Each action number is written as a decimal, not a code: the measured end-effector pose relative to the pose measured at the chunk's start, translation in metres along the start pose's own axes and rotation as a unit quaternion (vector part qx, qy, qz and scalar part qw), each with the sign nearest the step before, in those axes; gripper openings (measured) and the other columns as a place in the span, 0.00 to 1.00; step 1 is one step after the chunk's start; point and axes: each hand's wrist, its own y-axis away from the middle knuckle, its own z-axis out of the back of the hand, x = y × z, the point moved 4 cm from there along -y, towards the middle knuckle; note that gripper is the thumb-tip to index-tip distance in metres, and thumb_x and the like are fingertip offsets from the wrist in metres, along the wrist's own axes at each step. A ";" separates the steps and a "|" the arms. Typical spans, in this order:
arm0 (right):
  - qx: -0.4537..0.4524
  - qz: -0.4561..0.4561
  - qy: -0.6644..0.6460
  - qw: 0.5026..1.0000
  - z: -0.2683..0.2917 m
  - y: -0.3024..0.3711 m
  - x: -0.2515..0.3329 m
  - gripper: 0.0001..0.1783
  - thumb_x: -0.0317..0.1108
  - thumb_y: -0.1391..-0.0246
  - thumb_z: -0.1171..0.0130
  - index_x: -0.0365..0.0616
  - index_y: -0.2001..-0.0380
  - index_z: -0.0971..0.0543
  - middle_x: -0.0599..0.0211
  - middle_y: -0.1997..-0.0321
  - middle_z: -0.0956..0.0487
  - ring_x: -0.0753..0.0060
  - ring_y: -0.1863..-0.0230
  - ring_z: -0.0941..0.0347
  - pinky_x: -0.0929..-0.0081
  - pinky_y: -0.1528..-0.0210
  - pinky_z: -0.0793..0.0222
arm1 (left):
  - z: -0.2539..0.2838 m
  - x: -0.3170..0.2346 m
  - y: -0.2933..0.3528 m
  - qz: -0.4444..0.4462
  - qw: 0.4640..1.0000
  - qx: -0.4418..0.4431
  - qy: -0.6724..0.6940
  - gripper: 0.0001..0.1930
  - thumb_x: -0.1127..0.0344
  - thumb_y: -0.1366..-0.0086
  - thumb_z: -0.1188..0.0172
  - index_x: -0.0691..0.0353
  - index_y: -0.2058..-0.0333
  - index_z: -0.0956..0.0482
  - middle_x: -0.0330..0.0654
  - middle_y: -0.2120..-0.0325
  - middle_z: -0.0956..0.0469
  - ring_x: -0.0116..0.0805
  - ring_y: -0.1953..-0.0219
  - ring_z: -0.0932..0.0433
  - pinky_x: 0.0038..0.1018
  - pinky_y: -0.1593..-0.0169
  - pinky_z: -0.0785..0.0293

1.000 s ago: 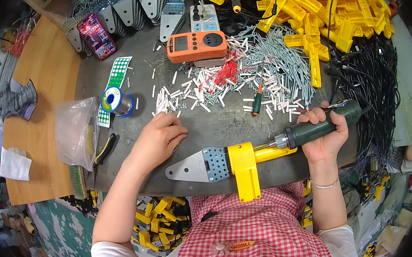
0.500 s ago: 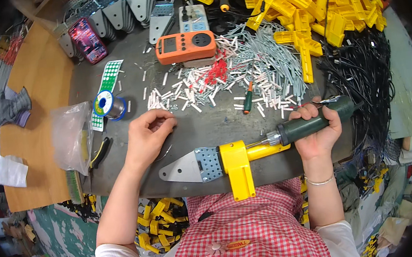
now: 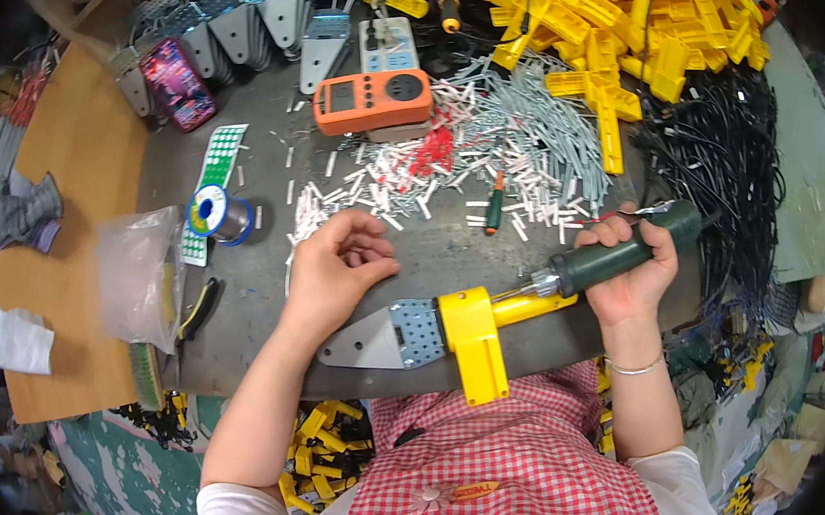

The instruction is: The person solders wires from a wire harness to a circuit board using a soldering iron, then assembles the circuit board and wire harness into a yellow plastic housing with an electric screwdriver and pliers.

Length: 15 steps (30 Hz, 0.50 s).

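Note:
My right hand (image 3: 626,260) is wrapped round a dark green electric screwdriver (image 3: 599,266), its bit pointing left. The bit lies over a yellow plastic housing (image 3: 473,337) near the table's front edge. From the housing's left end sticks out a flat grey metal plate (image 3: 366,341) with a perforated, bent bracket. My left hand (image 3: 338,270) hovers just above that plate, fingers curled in and thumb near the fingertips; anything in it is too small or hidden to make out. Thin red and pale wire ends (image 3: 644,211) show by my right fingers.
Behind my hands lies a heap of screws and white sleeves (image 3: 511,146), with a small green-handled screwdriver (image 3: 495,203). An orange meter (image 3: 372,101), solder spool (image 3: 217,216), cutters (image 3: 201,308), yellow housings (image 3: 648,11) and black cables (image 3: 725,164) surround the work.
My left hand has moved right and a little nearer, from the edge of the small-parts heap to above the metal plate. My right hand keeps hold of the electric screwdriver, almost unmoved.

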 end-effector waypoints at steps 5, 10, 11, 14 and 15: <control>-0.018 0.002 0.001 1.000 0.000 -0.001 0.001 0.13 0.34 0.52 0.40 0.45 0.61 0.24 0.75 0.75 0.38 0.73 0.70 0.40 0.66 0.53 0.36 | -0.001 -0.002 0.006 -0.011 1.000 0.001 0.005 0.19 0.83 0.44 0.29 0.66 0.56 0.24 0.46 0.63 0.13 0.26 0.60 0.16 0.18 0.62 0.25; -0.014 0.001 -0.008 1.000 -0.002 -0.003 0.001 0.13 0.34 0.50 0.41 0.45 0.60 0.25 0.76 0.75 0.38 0.74 0.70 0.40 0.66 0.53 0.36 | -0.001 0.000 0.006 0.009 0.997 0.000 0.083 0.20 0.82 0.43 0.28 0.68 0.54 0.24 0.49 0.64 0.13 0.31 0.59 0.14 0.24 0.59 0.20; -0.004 0.003 -0.010 1.000 -0.003 -0.004 0.005 0.12 0.33 0.49 0.41 0.45 0.60 0.25 0.76 0.75 0.38 0.74 0.70 0.40 0.66 0.53 0.36 | 0.003 0.000 0.007 -0.009 0.999 -0.007 0.052 0.17 0.81 0.43 0.28 0.68 0.56 0.23 0.48 0.65 0.13 0.32 0.60 0.14 0.25 0.59 0.20; 0.015 0.008 -0.021 1.000 -0.011 -0.005 0.020 0.11 0.33 0.46 0.42 0.44 0.59 0.26 0.75 0.74 0.37 0.74 0.69 0.38 0.65 0.52 0.35 | 0.026 -0.006 0.011 -0.112 0.981 -0.079 -0.135 0.11 0.77 0.43 0.29 0.67 0.61 0.19 0.48 0.66 0.13 0.35 0.62 0.14 0.28 0.60 0.20; 0.025 0.015 -0.034 0.999 -0.014 -0.005 0.025 0.11 0.33 0.45 0.42 0.44 0.59 0.26 0.75 0.73 0.37 0.74 0.69 0.37 0.65 0.51 0.34 | 0.036 -0.013 0.016 -0.195 0.927 -0.140 -0.289 0.08 0.75 0.43 0.29 0.66 0.65 0.17 0.48 0.66 0.13 0.39 0.64 0.14 0.30 0.59 0.21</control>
